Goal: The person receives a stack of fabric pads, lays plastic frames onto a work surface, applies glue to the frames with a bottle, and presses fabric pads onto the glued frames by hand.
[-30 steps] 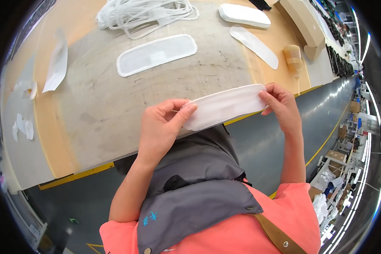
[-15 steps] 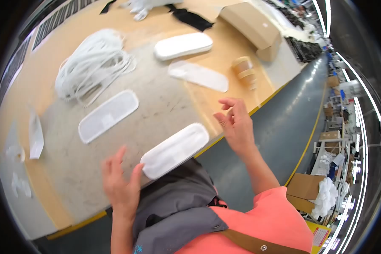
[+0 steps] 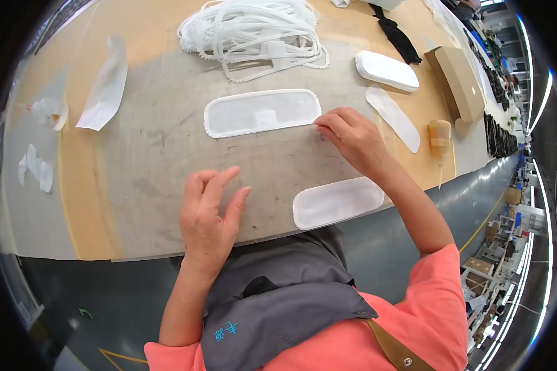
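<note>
A flat white oblong piece with a raised, ridged rim and a pale patch inside lies in the middle of the table. My right hand reaches to its right end, thumb and forefinger pinched together at the edge there. Over bare table, below and left of that piece, my left hand is open with its fingers apart, holding nothing. A second white oblong piece lies at the table's front edge, under my right forearm.
A heap of white rim frames sits at the back. To the right are a stack of white oblong pads, a thin white sheet, an amber glue bottle and a cardboard box. White scraps lie at left.
My right hand has gone from the table's right side to the end of the middle white piece. My left hand has left the front piece's end. The view has turned.
</note>
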Demonstrator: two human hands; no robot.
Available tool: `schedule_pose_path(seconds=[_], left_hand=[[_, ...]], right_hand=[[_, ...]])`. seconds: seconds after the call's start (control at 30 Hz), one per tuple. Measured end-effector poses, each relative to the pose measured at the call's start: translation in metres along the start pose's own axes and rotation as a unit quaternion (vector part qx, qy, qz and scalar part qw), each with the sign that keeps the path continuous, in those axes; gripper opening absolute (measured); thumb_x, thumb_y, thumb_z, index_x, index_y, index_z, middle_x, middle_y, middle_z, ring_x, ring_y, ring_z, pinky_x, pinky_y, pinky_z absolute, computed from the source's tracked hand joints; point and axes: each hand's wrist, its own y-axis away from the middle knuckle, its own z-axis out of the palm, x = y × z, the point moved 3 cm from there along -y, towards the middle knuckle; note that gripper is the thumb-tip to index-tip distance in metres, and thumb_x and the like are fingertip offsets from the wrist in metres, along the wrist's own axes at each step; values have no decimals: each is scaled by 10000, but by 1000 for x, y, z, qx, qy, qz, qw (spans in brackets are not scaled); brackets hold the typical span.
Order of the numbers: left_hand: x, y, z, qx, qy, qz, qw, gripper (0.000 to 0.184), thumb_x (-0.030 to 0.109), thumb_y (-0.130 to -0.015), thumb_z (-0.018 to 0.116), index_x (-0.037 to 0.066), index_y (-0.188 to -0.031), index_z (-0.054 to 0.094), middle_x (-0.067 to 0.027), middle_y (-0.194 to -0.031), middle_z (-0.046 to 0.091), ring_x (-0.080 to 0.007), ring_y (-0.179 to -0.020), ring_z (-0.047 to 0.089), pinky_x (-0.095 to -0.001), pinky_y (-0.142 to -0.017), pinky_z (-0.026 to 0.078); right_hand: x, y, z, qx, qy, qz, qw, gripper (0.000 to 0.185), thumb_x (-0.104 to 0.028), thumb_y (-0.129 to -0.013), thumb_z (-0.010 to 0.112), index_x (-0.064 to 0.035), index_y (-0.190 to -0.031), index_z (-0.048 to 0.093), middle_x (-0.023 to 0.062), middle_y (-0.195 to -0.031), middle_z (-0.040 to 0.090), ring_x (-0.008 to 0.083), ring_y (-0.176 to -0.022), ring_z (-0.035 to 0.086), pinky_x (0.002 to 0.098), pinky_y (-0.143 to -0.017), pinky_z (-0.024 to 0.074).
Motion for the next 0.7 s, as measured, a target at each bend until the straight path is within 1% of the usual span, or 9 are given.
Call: schedule_pose_path(seconds=[0.07,0.17,0.27,0.37,0.47,0.57,0.67,0.7], left_hand=[[-3,-3,-2,-5,-1,-7,1000,334,119,-831,803,90,-1153,720,-52,-1005,581,-176,-771,524,-300,-672,476],[-6,-8,-1,-10,6,-13,1000,325,112,-830,802,89,-1145,724,-50,-1001,579,-173,-764,523,-297,-666,476],[-7,-14,1,-15,8,-12,1000,320,97,-831,796,87,-1142,726,-52,-1000,585,-181,-789,542,-298,-669,477],[-6,-18,3,-17,10,12,1000,308,87,-834,790,86,-1134,725,-56,-997,590,-195,-819,565,-307,-673,482],[-1,-24,9,-24,5,46,999,295,85,-834,788,83,-1122,722,-70,-1003,597,-214,-857,584,-323,-692,491],[8,-32,19,-41,-8,83,996,297,79,-816,792,78,-1104,715,-83,-1006,605,-234,-878,599,-344,-715,500],[14,-46,37,-42,-12,134,990,324,88,-785,803,72,-1094,710,-81,-1027,607,-257,-923,598,-366,-754,503],[19,-54,42,-33,-24,152,987,304,97,-783,799,68,-1069,699,-78,-1012,601,-259,-929,591,-368,-761,498]], right_hand=[[4,-2,5,-27,29,-24,999,134,-86,-859,716,-68,-972,645,68,-917,651,248,-859,657,362,-717,541],[5,-6,5,-56,65,-60,994,150,-74,-858,750,-65,-974,655,57,-925,658,229,-857,661,346,-705,548],[7,-12,4,-135,99,-93,981,184,-55,-840,726,-53,-999,633,63,-921,634,228,-849,652,345,-701,548],[3,-20,1,-118,125,-168,971,151,-18,-749,646,-39,-882,577,64,-817,533,205,-752,612,322,-647,540],[2,-23,3,-133,155,-200,958,135,-12,-736,650,-35,-838,565,63,-806,523,187,-740,605,314,-616,531],[8,-19,7,-164,169,-199,951,188,-33,-793,682,-24,-951,580,72,-856,550,208,-775,613,333,-664,533],[7,-23,3,-168,168,-210,949,171,-26,-786,679,-30,-920,573,70,-854,546,205,-772,608,328,-657,529],[5,-26,1,-149,179,-226,946,157,-24,-765,675,-36,-879,568,62,-831,534,194,-754,597,315,-638,521]])
